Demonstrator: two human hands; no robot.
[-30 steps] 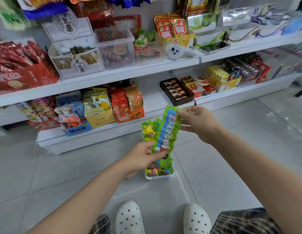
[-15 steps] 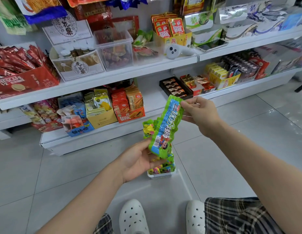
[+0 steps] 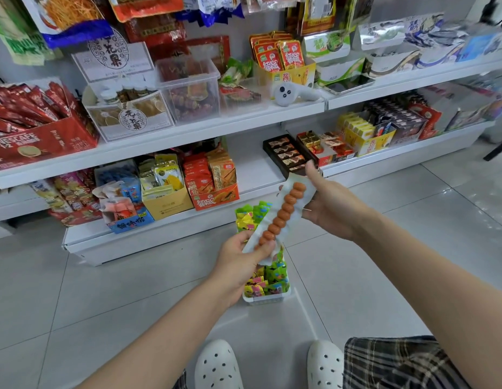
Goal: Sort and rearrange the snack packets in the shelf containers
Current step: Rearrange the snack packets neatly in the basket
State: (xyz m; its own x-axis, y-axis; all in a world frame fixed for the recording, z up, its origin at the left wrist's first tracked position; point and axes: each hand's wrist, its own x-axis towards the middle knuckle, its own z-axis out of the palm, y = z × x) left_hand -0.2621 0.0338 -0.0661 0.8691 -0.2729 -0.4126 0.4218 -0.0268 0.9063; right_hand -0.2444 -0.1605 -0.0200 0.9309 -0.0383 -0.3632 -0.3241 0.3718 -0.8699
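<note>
Both hands hold one long snack packet (image 3: 283,211) above the floor, its clear back up, showing a row of orange-brown sausage balls. My left hand (image 3: 242,259) pinches its lower end. The upper end is gripped by my right hand (image 3: 332,206), thumb raised. Below the packet stands a small white basket (image 3: 268,298) on the floor tiles, packed with several green and yellow packets (image 3: 269,279) standing upright. More green packets (image 3: 251,217) show behind the held one.
White shelves hold snack boxes: an orange carton (image 3: 213,189), a yellow box (image 3: 167,202), a dark chocolate tray (image 3: 287,155), clear bins (image 3: 190,91) above. A bare stretch of bottom shelf (image 3: 252,169) lies between carton and tray. My white clogs (image 3: 217,366) sit below.
The packet has been turned over between my hands: its green printed face showed before, now its clear back with the sausage balls faces up. The camera has drawn closer to the shelf.
</note>
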